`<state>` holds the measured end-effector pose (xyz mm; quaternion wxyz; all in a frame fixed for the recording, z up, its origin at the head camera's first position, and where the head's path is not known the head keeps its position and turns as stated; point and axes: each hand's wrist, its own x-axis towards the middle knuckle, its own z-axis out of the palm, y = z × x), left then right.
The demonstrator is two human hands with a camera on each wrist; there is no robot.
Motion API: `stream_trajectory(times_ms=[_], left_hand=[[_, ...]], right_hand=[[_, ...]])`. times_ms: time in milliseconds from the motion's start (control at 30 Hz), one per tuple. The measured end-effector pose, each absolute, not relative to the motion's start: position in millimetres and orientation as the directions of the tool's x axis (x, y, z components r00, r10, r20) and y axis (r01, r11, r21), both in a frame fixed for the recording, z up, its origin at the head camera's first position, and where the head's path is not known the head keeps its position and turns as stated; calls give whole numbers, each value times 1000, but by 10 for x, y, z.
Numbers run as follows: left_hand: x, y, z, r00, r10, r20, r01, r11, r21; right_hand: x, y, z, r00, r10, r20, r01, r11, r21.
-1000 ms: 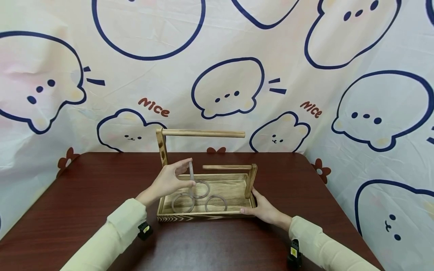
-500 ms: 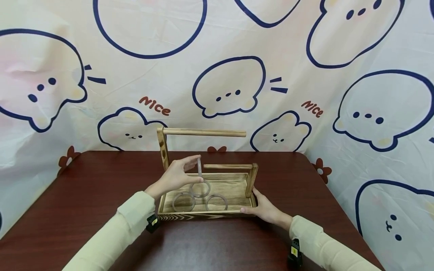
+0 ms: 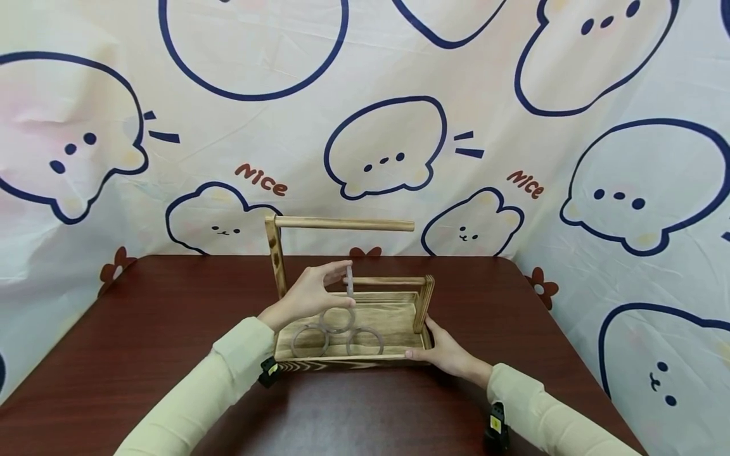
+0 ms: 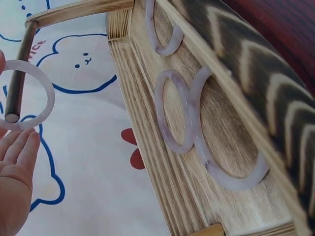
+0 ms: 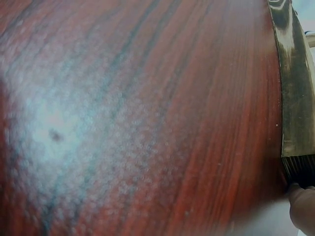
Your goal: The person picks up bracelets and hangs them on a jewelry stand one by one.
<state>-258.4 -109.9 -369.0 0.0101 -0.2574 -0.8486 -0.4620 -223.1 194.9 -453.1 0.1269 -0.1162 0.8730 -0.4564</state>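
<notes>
My left hand (image 3: 312, 292) pinches a pale lilac bangle (image 3: 350, 282) upright between thumb and fingers. The bangle is at the free left end of the lower rod (image 3: 388, 281); in the left wrist view the rod's tip (image 4: 13, 117) shows inside the ring, so the bangle appears to be around it. Three more bangles lie in the wooden tray (image 3: 399, 316) of the stand: one towards the back (image 3: 336, 320), one front left (image 3: 310, 341), one front right (image 3: 365, 342). My right hand (image 3: 450, 354) grips the tray's right end, thumb on the front rim.
A higher wooden rod (image 3: 345, 223) extends right from a post (image 3: 275, 256) at the tray's left end. The lower rod's post (image 3: 422, 304) stands at the right end. The stand rests on a dark red-brown table (image 3: 188, 316) before a cartoon-printed cloth (image 3: 308, 145).
My left hand has moved right with the bangle, from left of the lower rod's free end to that end. My right hand has stayed on the tray.
</notes>
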Motion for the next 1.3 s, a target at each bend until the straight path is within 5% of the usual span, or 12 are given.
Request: stream_trajectory(times_ms=[1300], left_hand=[[-2692, -751, -3497, -848, 477, 233, 474, 482, 737]], right_hand=[[-2241, 1961, -4527, -939, -327, -107, -87, 526, -846]])
